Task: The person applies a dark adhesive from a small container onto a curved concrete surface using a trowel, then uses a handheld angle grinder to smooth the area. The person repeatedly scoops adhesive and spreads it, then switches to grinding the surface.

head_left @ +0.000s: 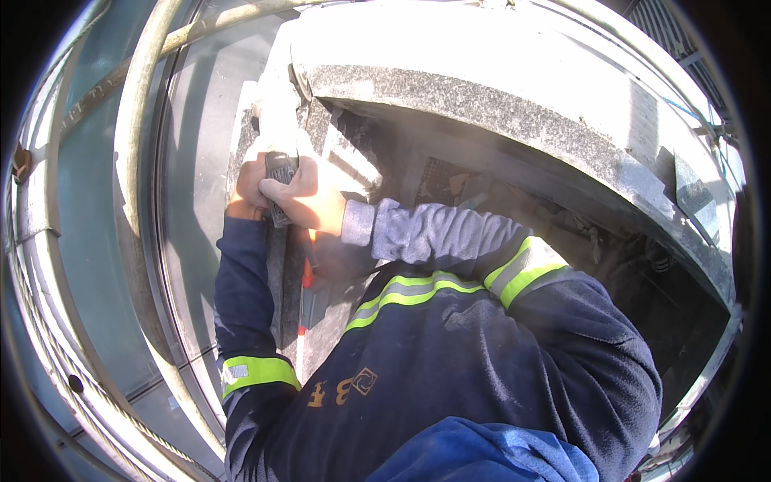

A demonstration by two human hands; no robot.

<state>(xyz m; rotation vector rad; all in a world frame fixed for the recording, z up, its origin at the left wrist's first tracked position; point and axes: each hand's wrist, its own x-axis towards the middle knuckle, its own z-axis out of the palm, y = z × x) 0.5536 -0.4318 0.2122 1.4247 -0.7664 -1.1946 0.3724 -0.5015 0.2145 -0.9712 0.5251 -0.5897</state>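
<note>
Nearest, both forearms in dark sleeves with reflective bands rise from the lower edge. The left hand (247,189) and right hand (303,199) meet, both closed around a grey handheld power tool (279,170). Its long axis runs up and away from the body, nose against the pale stone edge (277,108). Beyond, the granite slab (514,112) arcs rightward.
</note>
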